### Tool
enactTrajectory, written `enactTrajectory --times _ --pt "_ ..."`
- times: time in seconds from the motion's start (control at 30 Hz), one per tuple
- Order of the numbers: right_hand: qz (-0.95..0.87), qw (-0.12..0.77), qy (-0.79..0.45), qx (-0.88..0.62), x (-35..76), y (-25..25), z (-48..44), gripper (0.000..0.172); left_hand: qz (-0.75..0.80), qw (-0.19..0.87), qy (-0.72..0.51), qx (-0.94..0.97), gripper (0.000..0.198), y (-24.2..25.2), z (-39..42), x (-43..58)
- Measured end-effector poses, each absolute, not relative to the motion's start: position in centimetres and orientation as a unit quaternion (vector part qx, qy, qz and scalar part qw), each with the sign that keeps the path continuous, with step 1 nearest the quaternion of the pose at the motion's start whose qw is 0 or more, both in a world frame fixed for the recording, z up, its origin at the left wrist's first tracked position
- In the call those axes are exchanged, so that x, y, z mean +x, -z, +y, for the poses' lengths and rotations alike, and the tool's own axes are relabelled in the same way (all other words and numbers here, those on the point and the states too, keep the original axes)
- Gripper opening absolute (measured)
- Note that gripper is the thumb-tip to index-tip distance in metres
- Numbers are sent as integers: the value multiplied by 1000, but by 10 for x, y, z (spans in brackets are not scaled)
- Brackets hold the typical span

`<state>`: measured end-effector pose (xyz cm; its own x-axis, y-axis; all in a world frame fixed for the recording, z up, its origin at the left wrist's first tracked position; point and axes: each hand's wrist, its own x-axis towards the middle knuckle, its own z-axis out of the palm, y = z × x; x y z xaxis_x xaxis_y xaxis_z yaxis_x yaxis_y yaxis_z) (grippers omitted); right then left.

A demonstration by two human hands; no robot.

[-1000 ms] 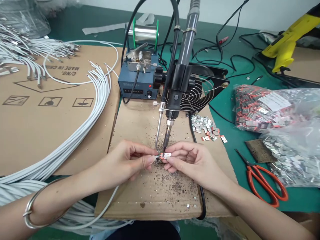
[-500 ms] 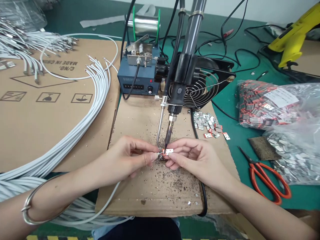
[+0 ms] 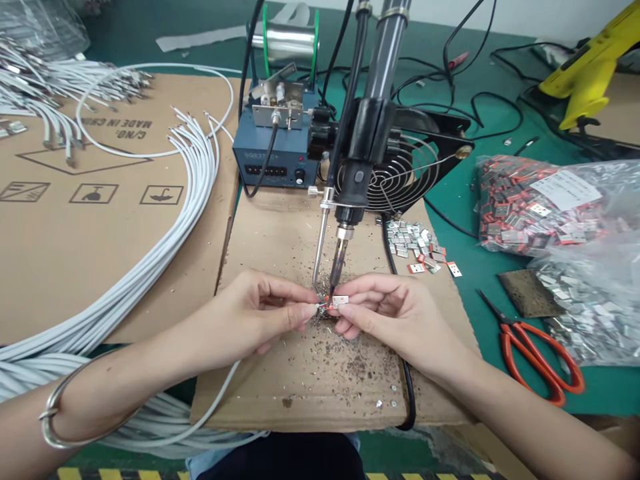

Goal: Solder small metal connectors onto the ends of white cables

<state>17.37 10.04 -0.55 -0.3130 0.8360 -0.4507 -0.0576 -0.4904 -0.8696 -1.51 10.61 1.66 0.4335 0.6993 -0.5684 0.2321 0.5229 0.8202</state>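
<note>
My left hand (image 3: 260, 313) pinches the stripped end of a white cable (image 3: 220, 393) that trails down toward me. My right hand (image 3: 395, 317) pinches a small red and silver connector (image 3: 339, 303). Both hold their parts together just under the tip of the fixed soldering iron (image 3: 339, 263), beside the bent metal solder feed tube (image 3: 319, 257). The fingers of both hands are closed. They rest over a cardboard pad (image 3: 300, 373) speckled with solder crumbs.
A blue solder feeder box (image 3: 273, 163) with a solder spool (image 3: 290, 43), a black fan (image 3: 405, 170), loose connectors (image 3: 417, 247), bags of connectors (image 3: 545, 207), red scissors (image 3: 540, 360), a yellow glue gun (image 3: 585, 73) and bundled white cables (image 3: 165, 247) surround the pad.
The view has shifted slightly. Both hands stay pinched on the cable end and connector under the iron tip, with only tiny adjustments.
</note>
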Motion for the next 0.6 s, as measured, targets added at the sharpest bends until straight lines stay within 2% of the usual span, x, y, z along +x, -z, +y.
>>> enactTrajectory --times 0.6 --pt "-403 324 -701 -491 174 5 101 11 518 708 -146 457 10 -15 107 -15"
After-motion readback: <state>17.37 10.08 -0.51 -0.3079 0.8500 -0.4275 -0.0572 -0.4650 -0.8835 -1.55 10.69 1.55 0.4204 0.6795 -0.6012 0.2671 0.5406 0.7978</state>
